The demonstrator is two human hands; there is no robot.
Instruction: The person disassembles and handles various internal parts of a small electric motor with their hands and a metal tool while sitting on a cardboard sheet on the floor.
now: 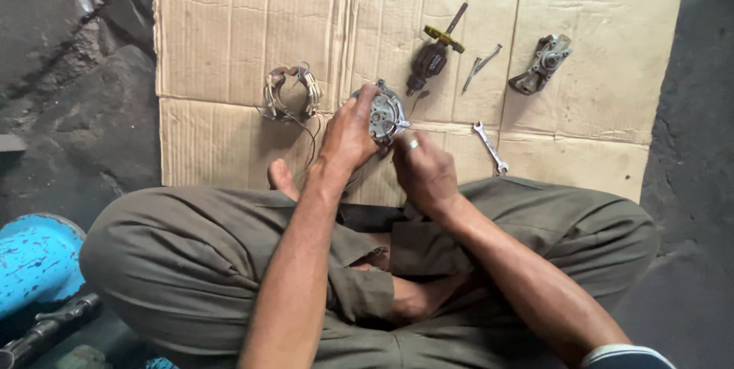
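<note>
Both hands met over the near middle of the flattened cardboard sheet [229, 25], where the person sat cross-legged. Left hand [348, 136] was closed around a round grey metal motor housing [384, 114], gripping it from the left side and top, while the right hand [423, 170], a ring on one finger, pressed its fingertips against the housing's lower right edge; whether those fingers pinched a small part or only steadied the housing could not be told. Thin wires trailed from the housing toward a loose coil winding [290, 90] lying just to its left on the cardboard. Farther toward the sheet's far edge lay a rotor with its shaft [433, 55] and a yellow piece across it, a pair of small pliers [480, 65] beside it, and a separate metal end bracket [543, 63] near the far right corner. A spanner [489, 146] lay near the right hand, toward the near edge. Judged from these scattered parts, the motor was well apart already: rotor, winding and one end bracket were out, and only the housing in hand was being worked on, with every loose piece unjoined. At the left edge of view sat a blue drum [34, 258] on the dark floor.
</note>
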